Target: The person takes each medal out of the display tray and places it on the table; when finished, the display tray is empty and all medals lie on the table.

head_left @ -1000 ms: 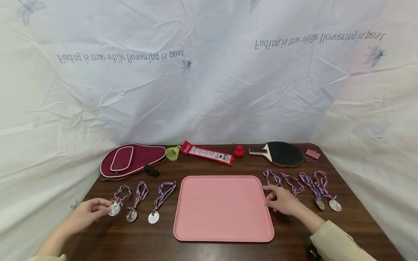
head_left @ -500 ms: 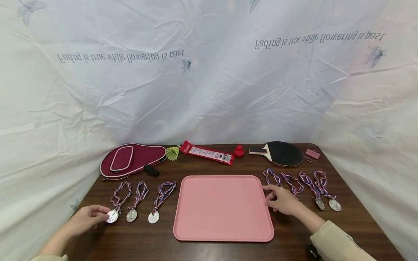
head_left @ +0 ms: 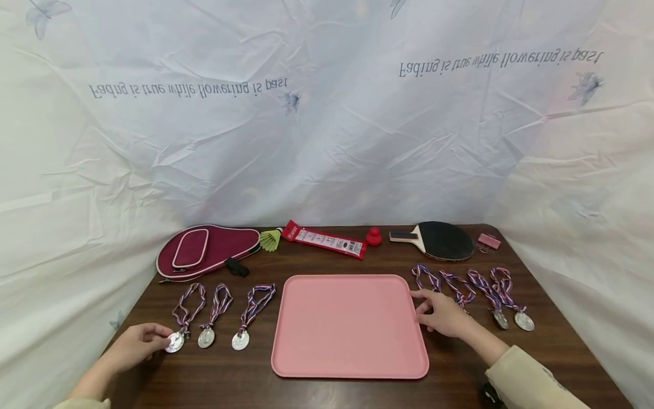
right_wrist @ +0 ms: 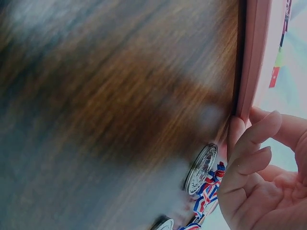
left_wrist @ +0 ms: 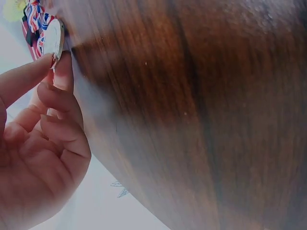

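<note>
At the left of the table, my left hand [head_left: 139, 344] pinches the edge of a silver medal [head_left: 175, 342] between thumb and fingertip. The left wrist view shows the medal [left_wrist: 53, 40] tilted, its striped ribbon [left_wrist: 36, 17] behind it. That ribbon [head_left: 189, 304] lies looped away from me on the table. Beside it lie a second medal [head_left: 206, 338] and a third medal [head_left: 240, 340]. My right hand [head_left: 443, 314] holds the right rim of the pink tray [head_left: 349, 326] with its fingertips; the right wrist view shows fingers at the tray's rim [right_wrist: 256, 57].
Several medals, one silver medal [head_left: 524, 321] among them, lie right of the tray. Along the back are a maroon paddle case [head_left: 230, 241], a shuttlecock [head_left: 271, 240], a red package [head_left: 327, 241], a red knobbed object [head_left: 374, 237], a table tennis paddle [head_left: 444, 241] and a pink clip [head_left: 489, 241].
My left hand has drawn the leftmost medal a little toward me and to the left, straightening its ribbon. The right hand and the tray have stayed in place.
</note>
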`<act>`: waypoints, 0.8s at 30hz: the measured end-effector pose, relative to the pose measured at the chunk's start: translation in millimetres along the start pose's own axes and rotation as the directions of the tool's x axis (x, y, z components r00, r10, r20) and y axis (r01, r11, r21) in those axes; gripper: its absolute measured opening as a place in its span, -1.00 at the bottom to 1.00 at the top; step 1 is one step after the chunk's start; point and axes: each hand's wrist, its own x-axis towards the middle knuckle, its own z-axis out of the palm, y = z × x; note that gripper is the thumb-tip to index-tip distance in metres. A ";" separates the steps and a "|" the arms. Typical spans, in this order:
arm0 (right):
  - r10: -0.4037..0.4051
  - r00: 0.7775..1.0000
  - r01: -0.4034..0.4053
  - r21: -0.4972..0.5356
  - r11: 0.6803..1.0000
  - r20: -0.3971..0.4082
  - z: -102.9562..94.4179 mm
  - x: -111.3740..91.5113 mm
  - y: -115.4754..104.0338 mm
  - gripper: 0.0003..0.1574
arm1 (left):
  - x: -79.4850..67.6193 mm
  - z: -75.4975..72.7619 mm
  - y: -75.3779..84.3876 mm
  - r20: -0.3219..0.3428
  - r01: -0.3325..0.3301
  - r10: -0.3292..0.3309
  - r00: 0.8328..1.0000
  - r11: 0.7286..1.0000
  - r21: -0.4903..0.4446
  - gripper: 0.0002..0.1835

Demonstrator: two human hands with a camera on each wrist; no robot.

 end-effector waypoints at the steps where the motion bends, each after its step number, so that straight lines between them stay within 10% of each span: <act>1: 0.002 1.000 -0.002 0.000 1.000 0.000 -0.1 0.0 -0.3 -0.33 | -0.1 0.1 -0.9 -0.009 0.005 -0.005 1.000 1.000 0.009 -0.67; 9: 0.000 1.000 0.000 -0.011 1.000 -0.002 -0.1 1.0 -1.4 -0.34 | -2.3 -1.7 -3.9 -0.101 0.064 -0.056 0.993 0.995 0.074 -0.64; 24: -0.028 1.000 0.026 -0.122 0.992 -0.015 -6.8 -8.0 -14.1 -0.30 | -7.8 -31.6 25.2 -0.036 0.170 -0.168 0.985 0.983 0.072 -0.38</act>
